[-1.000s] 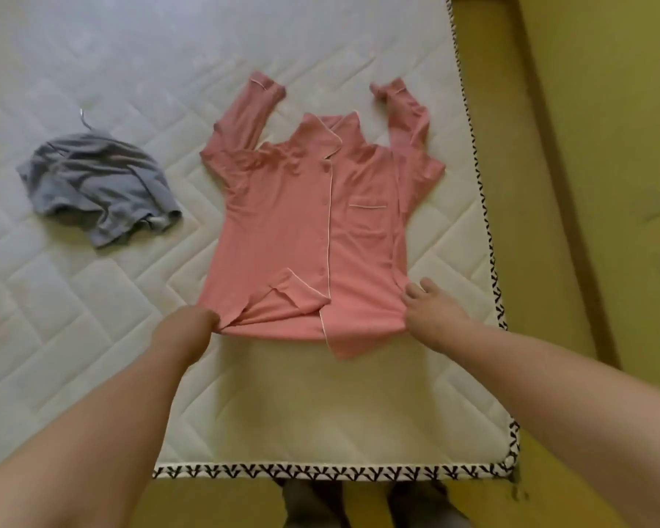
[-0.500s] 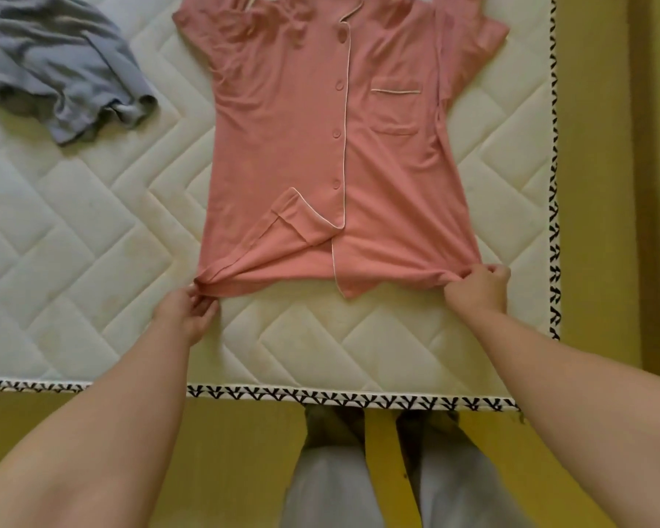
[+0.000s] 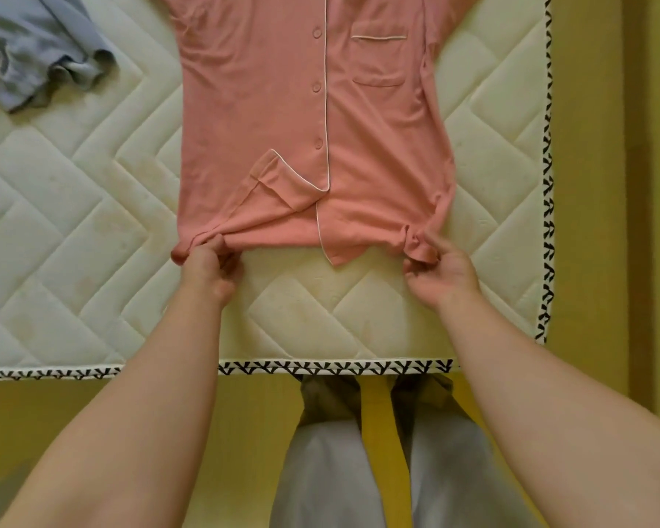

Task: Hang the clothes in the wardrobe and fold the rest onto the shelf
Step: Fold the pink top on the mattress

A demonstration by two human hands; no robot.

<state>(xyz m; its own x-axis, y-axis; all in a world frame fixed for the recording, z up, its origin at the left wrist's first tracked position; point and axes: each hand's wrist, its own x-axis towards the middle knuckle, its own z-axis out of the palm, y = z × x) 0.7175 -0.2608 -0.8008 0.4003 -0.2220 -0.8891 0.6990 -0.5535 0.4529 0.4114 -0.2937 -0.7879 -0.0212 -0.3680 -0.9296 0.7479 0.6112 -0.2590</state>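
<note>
A pink buttoned pyjama shirt (image 3: 267, 108) with white piping and a chest pocket lies front up on the white quilted mattress (image 3: 73, 230). Its collar and sleeves are cut off by the top of the frame. My left hand (image 3: 206, 268) pinches the bunched lower left corner of the hem. My right hand (image 3: 441, 270) pinches the lower right corner. One flap of the front placket is turned over near the hem. A crumpled grey garment (image 3: 35, 51) lies at the upper left of the mattress.
The mattress's patterned edge (image 3: 321, 367) runs across in front of me and its right edge (image 3: 546, 184) stands close to the shirt. Yellow-green floor (image 3: 606, 222) surrounds the bed. My legs in light trousers (image 3: 328, 470) stand at the bed's foot.
The view has tilted down and closer. The shirt's hem has been drawn toward the foot of the mattress, and both hands have gathered its lower corners into tighter pinches.
</note>
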